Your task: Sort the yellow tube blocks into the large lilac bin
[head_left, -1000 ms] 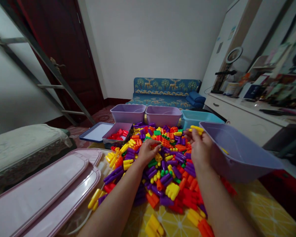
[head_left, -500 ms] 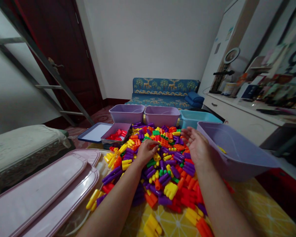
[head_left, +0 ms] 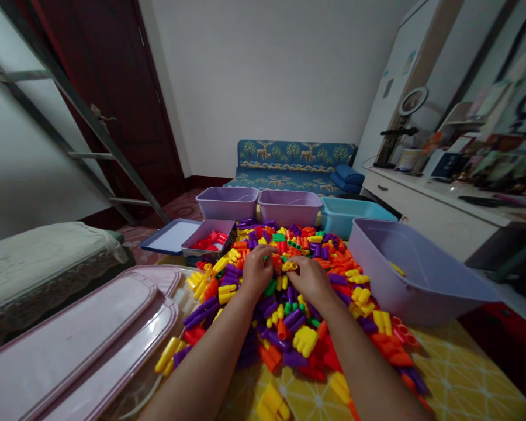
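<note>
The yellow patterned tablecloth (head_left: pixel 473 362) shows widest at the near right, its side edge running diagonally below the largest bin; a narrower patch shows between the forearms. Bins line the far side of the heap of plastic building pieces (head_left: pixel 294 318), and lids flank it on the left, so the open room lies mostly above the heap — over the rims and between the hands and the bins.

Four deep bins stand here: three purple ones (head_left: pixel 227 209) and one turquoise bin (head_left: pixel 346 222). The right-hand purple bin has a small yellow piece (head_left: pixel 395 268) inside. One smaller box (head_left: pixel 201 255) holds red pieces, with one blue-edged lid (head_left: pixel 170 235) beside it. Three rounded ends show among the overlapping pink lids (head_left: pixel 70 327). The heap's yellow, purple, red, orange and green pieces are too many to count.

Both forearms slant inward from the lower corners. The left hand (head_left: pixel 258 266) is back-up, fingers curled rightward over the heap; its grip cannot be told. The right hand (head_left: pixel 309 278) is just beside it, fingertips at a yellow hollow piece (head_left: pixel 290 266) mid-heap — whether they are closed on it is unclear.
</note>
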`<state>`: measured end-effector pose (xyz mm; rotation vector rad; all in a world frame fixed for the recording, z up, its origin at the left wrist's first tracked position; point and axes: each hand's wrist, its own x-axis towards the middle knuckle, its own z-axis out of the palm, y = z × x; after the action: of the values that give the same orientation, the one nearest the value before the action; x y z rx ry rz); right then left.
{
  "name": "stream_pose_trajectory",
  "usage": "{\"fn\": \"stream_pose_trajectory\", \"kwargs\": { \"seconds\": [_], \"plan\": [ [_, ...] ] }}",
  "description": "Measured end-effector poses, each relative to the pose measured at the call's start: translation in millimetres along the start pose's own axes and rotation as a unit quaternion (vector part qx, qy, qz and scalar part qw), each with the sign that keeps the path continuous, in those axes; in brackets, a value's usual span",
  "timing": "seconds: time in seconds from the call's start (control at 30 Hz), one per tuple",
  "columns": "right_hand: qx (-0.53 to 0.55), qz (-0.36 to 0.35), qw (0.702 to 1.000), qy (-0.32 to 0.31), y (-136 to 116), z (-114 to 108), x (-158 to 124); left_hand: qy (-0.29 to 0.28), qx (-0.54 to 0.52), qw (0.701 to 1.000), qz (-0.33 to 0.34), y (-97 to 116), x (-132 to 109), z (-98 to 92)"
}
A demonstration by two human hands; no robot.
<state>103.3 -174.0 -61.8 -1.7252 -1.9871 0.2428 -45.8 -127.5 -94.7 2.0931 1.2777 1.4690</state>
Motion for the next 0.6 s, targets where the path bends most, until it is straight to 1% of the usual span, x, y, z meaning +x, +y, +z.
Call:
{"fn": "stream_pose_trajectory", "kwargs": {
  "seconds": [0.07, 0.13, 0.17, 0.2, 0.27, 0.33, 0.37, 0.43, 0.53, 0.6],
  "plan": [
    [-0.035, 0.041, 0.997, 0.051, 5, -1, 1, 0.026, 0.099, 0.995, -0.004, 9, 0, -5.3],
    [-0.058, 0.068, 0.992, 0.084, 9, 0, 2, 0.055, 0.219, 0.974, -0.028, 18, 0, -11.1],
    [-0.068, 0.075, 0.991, 0.091, 11, 1, 2, 0.057, 0.27, 0.96, -0.044, 22, 0, -13.5],
    [-0.076, 0.077, 0.99, 0.089, 12, 2, 2, 0.048, 0.312, 0.947, -0.066, 25, 0, -15.3],
    [-0.092, 0.075, 0.991, 0.062, 13, 4, 2, 0.0, 0.364, 0.925, -0.11, 27, -1, -16.6],
    [-0.106, 0.071, 0.991, 0.025, 13, 6, 2, -0.058, 0.385, 0.911, -0.132, 25, -2, -15.3],
    [-0.109, 0.065, 0.992, 0.01, 13, 7, 1, -0.084, 0.384, 0.91, -0.13, 24, -2, -14.0],
    [-0.098, 0.037, 0.994, -0.006, 12, 7, 0, -0.125, 0.361, 0.918, -0.105, 21, -3, -10.6],
    [-0.053, -0.022, 0.998, -0.01, 11, 8, 0, -0.16, 0.298, 0.939, -0.057, 19, -2, -5.7],
    [-0.014, -0.044, 0.999, -0.007, 10, 11, 0, -0.159, 0.262, 0.951, -0.039, 18, -1, -3.5]
  ]
}}
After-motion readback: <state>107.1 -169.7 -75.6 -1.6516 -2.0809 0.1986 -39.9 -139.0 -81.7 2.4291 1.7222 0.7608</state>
